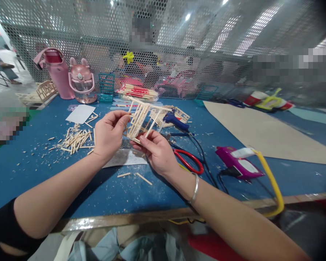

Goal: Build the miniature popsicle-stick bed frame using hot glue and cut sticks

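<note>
Wooden stick frame (139,121): held up by both hands, above the middle of a blue table (97,199).
Slats: close-set, slanting from low left to high right, apparently along the frame's long axis; the whole piece is tilted.
Top rail: runs from upper left to the right, dipping slightly, its right end pointing toward a dark-blue tool (179,122).
Left hand (110,132): thumb and forefinger pinch the frame's left side.
Right hand (159,150): thumb above, fingers below, pinching the lower end.
Hidden: some left fingers, behind that hand; right fingertips, partly under the sticks. Joints on the far side cannot be made out.
Overlapped: a second lattice piece (185,114) behind, crossed by the frame and the dark-blue tool, so its full outline is unclear.
Cut off: both forearms, the left with a black sleeve (13,232).
Tabletop: crumbs scattered widely, a stick pile (76,141) to the left, white paper (125,159) below the hands, a purple tool (239,163) to the right, a tan sheet (260,134) beyond it.
Room: a perforated grey screen (179,29) behind a pink bottle (60,78); shapes past the holes are blurred.
</note>
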`<state>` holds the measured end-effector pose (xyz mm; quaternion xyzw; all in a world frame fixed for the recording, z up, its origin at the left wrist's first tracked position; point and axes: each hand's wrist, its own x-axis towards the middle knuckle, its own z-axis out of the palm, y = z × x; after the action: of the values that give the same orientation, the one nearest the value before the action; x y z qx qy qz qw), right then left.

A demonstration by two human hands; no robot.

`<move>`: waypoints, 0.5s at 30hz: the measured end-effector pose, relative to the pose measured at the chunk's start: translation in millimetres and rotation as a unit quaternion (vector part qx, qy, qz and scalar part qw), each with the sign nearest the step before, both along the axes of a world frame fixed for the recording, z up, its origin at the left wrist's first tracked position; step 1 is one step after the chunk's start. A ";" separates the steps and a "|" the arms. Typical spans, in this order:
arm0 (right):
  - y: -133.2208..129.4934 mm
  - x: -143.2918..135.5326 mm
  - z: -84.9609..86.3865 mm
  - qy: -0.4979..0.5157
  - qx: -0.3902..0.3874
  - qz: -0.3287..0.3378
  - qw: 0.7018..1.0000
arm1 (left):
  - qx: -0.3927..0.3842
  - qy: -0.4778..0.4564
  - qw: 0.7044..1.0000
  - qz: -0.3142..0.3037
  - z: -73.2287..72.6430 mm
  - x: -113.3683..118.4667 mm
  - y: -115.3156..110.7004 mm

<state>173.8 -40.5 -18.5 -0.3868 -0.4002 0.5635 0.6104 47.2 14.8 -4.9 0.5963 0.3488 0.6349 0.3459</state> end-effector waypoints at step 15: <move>-0.5 1.5 -0.4 -0.007 0.001 -0.001 1.000 | -0.101 -0.125 0.981 -0.106 3.8 -1.4 10.9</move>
<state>175.3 -41.0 -18.8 -0.3910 -0.4043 0.5597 0.6086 45.7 25.8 -1.1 0.5079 0.3002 0.6255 0.5105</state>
